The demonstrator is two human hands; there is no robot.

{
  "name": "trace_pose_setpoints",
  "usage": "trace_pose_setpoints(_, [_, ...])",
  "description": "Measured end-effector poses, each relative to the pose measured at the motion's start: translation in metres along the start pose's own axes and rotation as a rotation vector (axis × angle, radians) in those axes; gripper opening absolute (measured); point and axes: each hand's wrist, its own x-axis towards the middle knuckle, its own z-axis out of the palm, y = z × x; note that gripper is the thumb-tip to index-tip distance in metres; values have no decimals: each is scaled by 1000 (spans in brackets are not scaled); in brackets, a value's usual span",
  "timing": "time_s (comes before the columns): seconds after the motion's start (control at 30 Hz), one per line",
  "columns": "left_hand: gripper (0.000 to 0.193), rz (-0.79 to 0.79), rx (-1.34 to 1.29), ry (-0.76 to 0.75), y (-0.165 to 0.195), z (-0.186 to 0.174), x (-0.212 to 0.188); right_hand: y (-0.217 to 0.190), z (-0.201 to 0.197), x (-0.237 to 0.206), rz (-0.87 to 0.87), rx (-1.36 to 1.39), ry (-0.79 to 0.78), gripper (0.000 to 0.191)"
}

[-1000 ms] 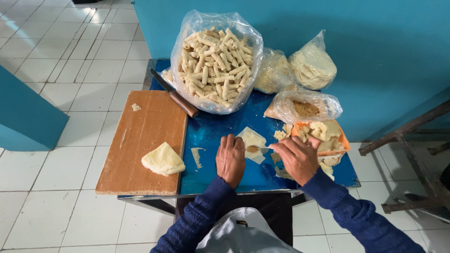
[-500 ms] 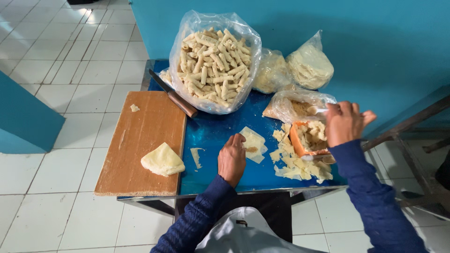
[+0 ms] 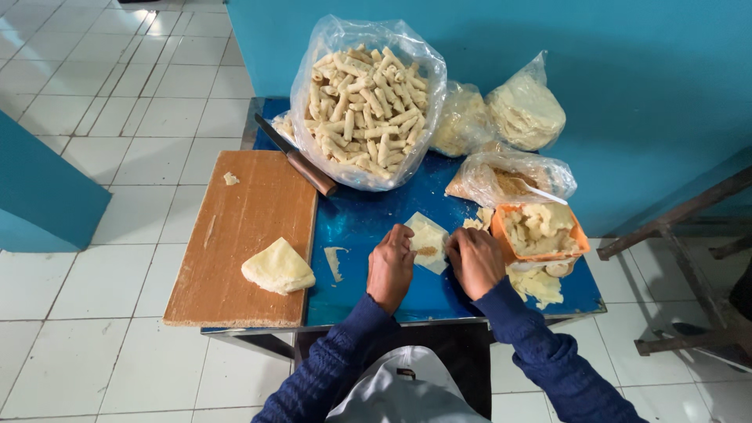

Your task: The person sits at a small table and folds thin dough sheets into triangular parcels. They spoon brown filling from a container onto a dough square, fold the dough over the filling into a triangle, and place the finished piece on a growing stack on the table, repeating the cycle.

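From the head view, the fingertips of both hands are hidden, curled down onto a pale square pastry wrapper [image 3: 427, 239] that lies flat on the blue desk [image 3: 368, 227], with a small brown dab of filling near its middle. The left hand [image 3: 390, 266] pinches the wrapper's left edge and the right hand [image 3: 475, 261] its right edge (how tightly, I cannot tell). The person's body is cut off at the bottom edge.

Just right of the right hand sits an orange tub [image 3: 542, 233] of pale scraps, more scraps spilling beneath it. Behind stand a large clear bag of rolled pastries [image 3: 364, 106] and smaller bags [image 3: 525, 110]. A knife [image 3: 296, 157] lies by the wooden cutting board [image 3: 239, 235], which carries a folded stack of wrappers [image 3: 278, 266].
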Motion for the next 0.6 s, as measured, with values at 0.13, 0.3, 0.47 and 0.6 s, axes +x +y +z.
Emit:
trace_pose_setpoints(0.13, [32, 51, -16, 3, 0, 2, 1, 0, 1, 1, 117, 150, -52, 13])
trace_pose_setpoints(0.3, [31, 64, 13, -24, -4, 6, 3, -4, -2, 1, 148, 318, -31, 10])
trace_pose_setpoints(0.47, [32, 80, 0, -80, -8, 8, 7, -6, -11, 0, 40, 380, -41, 14])
trace_pose_setpoints(0.6, [39, 84, -4, -191, -12, 3, 7, 1, -16, -2, -97, 237, -102, 26])
